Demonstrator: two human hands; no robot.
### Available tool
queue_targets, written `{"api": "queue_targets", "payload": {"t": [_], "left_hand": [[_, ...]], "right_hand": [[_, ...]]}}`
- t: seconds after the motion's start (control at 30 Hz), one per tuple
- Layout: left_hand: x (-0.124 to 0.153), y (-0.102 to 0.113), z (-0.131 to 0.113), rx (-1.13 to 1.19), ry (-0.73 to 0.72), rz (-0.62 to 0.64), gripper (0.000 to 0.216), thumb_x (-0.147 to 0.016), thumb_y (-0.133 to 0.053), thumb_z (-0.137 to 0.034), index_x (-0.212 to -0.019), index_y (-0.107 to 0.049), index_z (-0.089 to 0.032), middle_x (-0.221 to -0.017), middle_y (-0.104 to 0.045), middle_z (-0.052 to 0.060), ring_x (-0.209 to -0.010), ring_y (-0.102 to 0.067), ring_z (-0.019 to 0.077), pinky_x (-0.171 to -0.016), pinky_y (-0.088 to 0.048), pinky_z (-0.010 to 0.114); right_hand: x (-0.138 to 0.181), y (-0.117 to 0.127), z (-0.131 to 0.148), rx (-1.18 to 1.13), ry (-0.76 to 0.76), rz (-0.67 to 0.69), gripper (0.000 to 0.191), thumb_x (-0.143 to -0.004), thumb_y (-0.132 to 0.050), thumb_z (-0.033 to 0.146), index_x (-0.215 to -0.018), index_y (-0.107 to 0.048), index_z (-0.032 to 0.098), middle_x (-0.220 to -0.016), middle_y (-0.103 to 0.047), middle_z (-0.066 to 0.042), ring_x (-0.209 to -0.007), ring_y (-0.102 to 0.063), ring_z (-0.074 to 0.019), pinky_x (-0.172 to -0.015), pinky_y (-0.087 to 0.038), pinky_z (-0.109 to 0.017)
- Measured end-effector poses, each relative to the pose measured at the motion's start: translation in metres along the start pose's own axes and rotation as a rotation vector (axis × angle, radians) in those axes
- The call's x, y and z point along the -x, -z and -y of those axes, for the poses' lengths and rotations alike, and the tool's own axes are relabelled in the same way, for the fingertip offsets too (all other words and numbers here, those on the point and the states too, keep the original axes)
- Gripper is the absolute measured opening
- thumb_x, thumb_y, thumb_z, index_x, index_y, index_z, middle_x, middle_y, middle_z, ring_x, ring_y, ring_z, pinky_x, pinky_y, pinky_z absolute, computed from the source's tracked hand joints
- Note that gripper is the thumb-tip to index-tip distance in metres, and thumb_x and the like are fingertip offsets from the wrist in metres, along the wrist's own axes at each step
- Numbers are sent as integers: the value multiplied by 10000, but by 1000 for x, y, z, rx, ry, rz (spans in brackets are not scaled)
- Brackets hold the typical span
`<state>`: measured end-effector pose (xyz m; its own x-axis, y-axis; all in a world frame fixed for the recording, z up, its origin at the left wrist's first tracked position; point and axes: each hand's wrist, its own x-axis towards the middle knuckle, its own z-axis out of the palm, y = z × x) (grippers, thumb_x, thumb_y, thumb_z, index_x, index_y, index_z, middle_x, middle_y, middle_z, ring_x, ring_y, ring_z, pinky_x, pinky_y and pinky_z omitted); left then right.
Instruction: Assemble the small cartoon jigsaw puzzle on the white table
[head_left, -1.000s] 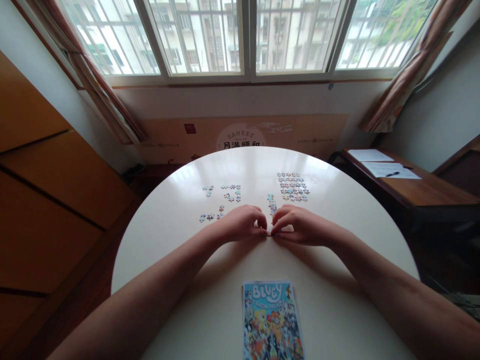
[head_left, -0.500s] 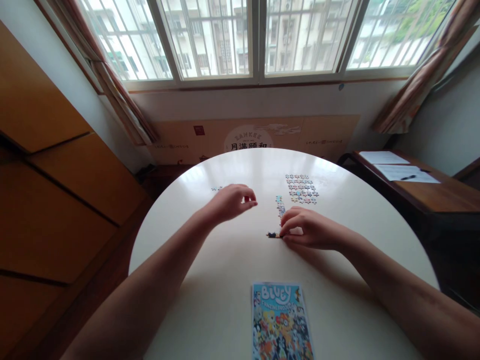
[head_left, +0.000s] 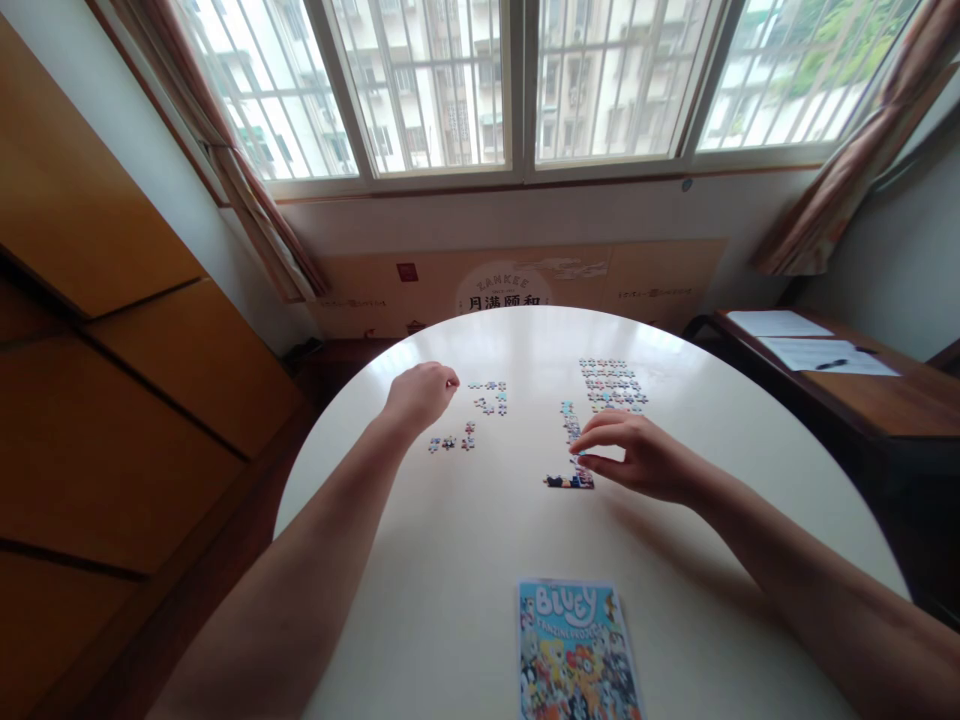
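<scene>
Across the white counter (head_left: pixel 450 560), the right grip (head_left: pixel 637 452) stands parted, thumb away from fingers, at an L-shaped run of puzzle pieces (head_left: pixel 570 482); the left grip (head_left: pixel 421 395) curls near loose pieces (head_left: pixel 502 408), and I can't tell whether it holds one.

Can count two hands (head_left: pixel 637 450), one L-shaped puzzle run (head_left: pixel 570 482) at the right fingers (head_left: pixel 600 432), one loose-piece grid (head_left: pixel 611 384) beyond them, one Bluey print (head_left: pixel 577 655) nearer, two paper sheets (head_left: pixel 814 352) well rightward.

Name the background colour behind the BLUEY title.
Light blue on the card; the head view shows it best.
</scene>
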<state>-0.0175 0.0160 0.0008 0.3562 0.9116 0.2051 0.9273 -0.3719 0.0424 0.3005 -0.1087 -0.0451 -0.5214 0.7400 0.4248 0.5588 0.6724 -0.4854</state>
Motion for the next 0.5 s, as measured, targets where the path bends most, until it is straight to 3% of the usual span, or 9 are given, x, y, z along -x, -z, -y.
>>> {"api": "queue_targets", "payload": {"t": [0.1,0.2,0.5], "left_hand": [[-2,-12,0,-2,61,-114,291,-950,-506,-225,-1055,-776,-199,-1088,-725,95,-993,-635,256,-794,-508,330],[-4,-25,-3,-33,13,-158,319,-940,-537,-217,-1188,-738,-199,-1173,-706,107,-1124,-574,294,-914,-492,384],[-4,-42,-14,47,-60,-41,269,-934,-597,-324,-1101,-778,-217,-1207,-704,81,-1135,-559,301,-987,-460,422]], "right_hand": [[-1,0,1,3,-14,-42,135,-935,-641,230,-953,-774,234,-896,-751,-61,-850,-680,-207,-781,-545,-372],[-1,-1,3,10,-22,-88,145,-938,-631,228,-933,-775,231,-876,-751,-65,-837,-680,-214,-766,-542,-373],[-2,-2,6,13,-26,-130,142,-933,-633,217,-917,-774,223,-861,-756,-61,-817,-683,-209,-759,-535,-365]]}}
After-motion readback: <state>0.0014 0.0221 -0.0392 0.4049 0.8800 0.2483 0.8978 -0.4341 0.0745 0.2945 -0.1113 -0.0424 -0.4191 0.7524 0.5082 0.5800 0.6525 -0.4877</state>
